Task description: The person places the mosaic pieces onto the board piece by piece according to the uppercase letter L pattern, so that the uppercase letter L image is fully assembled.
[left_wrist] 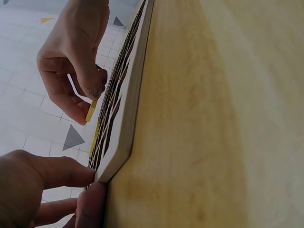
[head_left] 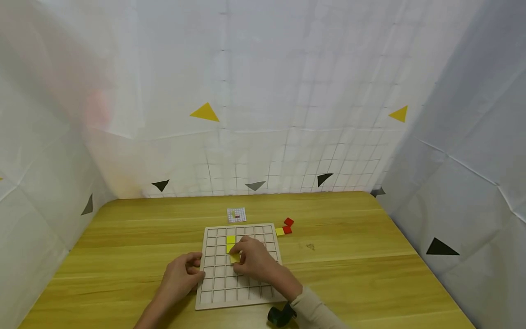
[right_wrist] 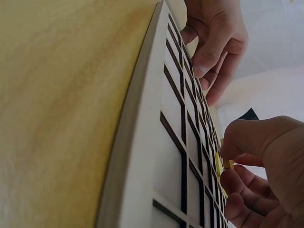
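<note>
A pale wooden grid board (head_left: 213, 297) lies on the table. Its left edge is held by my left hand (head_left: 181, 274), thumb and fingers bent at the rim; the left wrist view shows the fingertips right at the edge. Over the middle of the board, my right hand (head_left: 255, 259) pinches a yellow square tile (head_left: 235, 258) between thumb and fingers. In the right wrist view this tile (right_wrist: 228, 164) is close over the grid, seen edge-on. Two yellow tiles (head_left: 230, 239) sit one behind the other in squares just beyond the fingertips.
Beside the board's far right corner lie a loose yellow tile (head_left: 280, 231) and two red tiles (head_left: 289, 221). A small printed grid card (head_left: 236, 214) lies behind the board. Near the right forearm is a dark green object (head_left: 280, 315). White sheeting (head_left: 263, 151) surrounds the wooden table (head_left: 349, 274).
</note>
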Motion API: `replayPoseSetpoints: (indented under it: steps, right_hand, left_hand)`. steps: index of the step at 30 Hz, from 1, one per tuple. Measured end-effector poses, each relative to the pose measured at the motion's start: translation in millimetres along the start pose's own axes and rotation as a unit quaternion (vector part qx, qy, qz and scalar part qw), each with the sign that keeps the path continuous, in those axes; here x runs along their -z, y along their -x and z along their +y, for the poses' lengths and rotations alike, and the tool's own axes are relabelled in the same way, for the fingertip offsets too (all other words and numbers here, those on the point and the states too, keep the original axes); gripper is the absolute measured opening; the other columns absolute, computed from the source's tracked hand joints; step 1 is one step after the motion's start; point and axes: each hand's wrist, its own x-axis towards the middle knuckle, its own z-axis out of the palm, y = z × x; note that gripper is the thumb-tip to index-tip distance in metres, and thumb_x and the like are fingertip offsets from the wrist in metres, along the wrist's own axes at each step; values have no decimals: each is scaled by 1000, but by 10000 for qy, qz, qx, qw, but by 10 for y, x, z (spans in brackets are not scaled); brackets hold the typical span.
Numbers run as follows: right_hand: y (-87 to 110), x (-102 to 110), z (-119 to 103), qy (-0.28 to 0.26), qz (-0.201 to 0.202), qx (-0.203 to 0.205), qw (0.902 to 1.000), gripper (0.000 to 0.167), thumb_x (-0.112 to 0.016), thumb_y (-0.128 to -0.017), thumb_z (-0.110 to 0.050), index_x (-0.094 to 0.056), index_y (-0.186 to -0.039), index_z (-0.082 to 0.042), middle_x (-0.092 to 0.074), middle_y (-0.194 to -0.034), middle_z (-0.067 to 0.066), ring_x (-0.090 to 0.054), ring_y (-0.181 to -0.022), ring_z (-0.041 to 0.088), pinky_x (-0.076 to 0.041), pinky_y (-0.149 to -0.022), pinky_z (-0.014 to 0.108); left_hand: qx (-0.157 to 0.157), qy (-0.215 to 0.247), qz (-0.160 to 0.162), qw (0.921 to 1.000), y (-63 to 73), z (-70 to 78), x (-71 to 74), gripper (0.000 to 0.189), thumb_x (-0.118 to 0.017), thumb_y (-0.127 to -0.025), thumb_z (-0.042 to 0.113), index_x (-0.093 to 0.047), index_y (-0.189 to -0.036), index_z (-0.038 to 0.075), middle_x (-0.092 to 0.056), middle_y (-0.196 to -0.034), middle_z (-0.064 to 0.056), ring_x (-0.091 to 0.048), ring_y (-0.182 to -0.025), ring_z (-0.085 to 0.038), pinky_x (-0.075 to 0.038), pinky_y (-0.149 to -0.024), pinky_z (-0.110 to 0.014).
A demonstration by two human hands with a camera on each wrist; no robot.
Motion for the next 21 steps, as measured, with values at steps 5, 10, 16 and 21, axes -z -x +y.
replayPoseSetpoints:
  steps: [5, 10, 16, 21]
  right_hand:
    - [-14, -34, 11, -24, -32, 5, 10000, 28, -79, -77, -7, -76, -104, -9, -59, -92, -4, -54, -68, 0, -48, -60, 16]
    - [-24, -55, -3, -9, -66, 51, 10000, 29, -78, -76, -6, -76, -105, -8, -59, -94, -4, -55, -68, 1, -48, -60, 15]
    - [-40, -71, -41, 68, -38, 122, 9999, 28, -78, -76, -5, -77, -103, -8, -59, -92, -4, -54, -66, 1, -46, -59, 14]
    - [-57, -91, -44, 126, -56, 98, 9999, 26, -78, -76, -6, -77, -102, -10, -57, -90, -7, -51, -65, 0, -45, -57, 16]
  left_hand:
    - [-25, -12, 26, 10000, 2, -1, -4, 51, -78, -78, -2, -64, -126, -3, -64, -99, -6, -64, -81, -17, -54, -54, -31]
    - [-31, -2, 25, 10000, 8, 1, 1, 51, -78, -78, -3, -64, -126, -4, -64, -100, -7, -64, -81, -17, -55, -54, -31]
    - [8, 72, 0, 10000, 3, 11, -3, 51, -78, -78, -3, -63, -127, -4, -63, -100, -7, -64, -81, -17, -55, -55, -31]
    - [9, 94, -11, 10000, 3, 9, -3, 51, -77, -78, -3, -63, -127, -4, -63, -100, -7, -64, -81, -17, -55, -55, -31]
